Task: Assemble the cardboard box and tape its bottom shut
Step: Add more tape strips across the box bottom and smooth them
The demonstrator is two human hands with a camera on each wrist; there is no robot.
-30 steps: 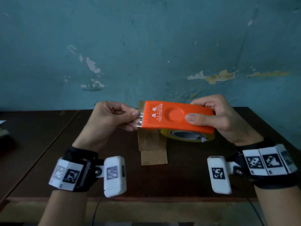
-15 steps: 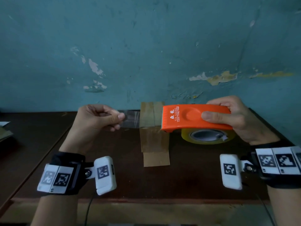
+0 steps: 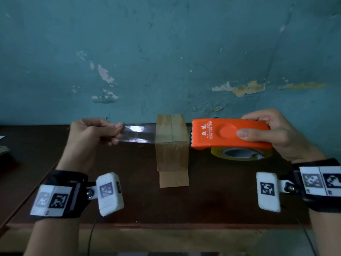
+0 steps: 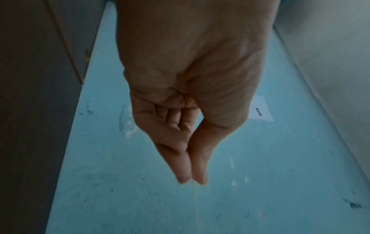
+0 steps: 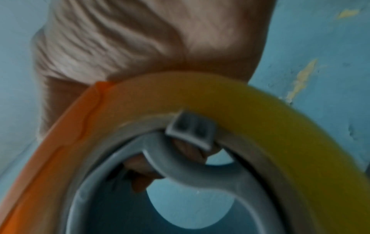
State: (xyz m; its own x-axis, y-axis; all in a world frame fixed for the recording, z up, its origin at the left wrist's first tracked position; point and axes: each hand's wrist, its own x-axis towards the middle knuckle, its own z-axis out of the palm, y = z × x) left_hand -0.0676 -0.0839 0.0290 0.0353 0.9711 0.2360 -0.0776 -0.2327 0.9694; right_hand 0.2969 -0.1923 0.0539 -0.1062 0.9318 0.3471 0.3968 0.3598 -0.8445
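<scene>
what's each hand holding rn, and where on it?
Left hand pinches the free end of the clear tape, pulled out in front of the box. Right hand grips the orange dispenser at its rear end, thumb on the near face.

Orange tape dispenser [image 3: 228,133] with white lettering over a yellow tape roll [image 3: 241,154], clear glossy tape strip [image 3: 136,133], plain tan cardboard box [image 3: 172,145], dark brown tabletop [image 3: 212,191], teal wall [image 3: 166,52] with pale and yellowish peeling patches, black-and-white checker-patterned wrist markers [image 3: 321,180].

Bare workroom, peeling teal-painted wall [image 3: 166,52], worn dark wooden table [image 3: 212,200] against it
</scene>
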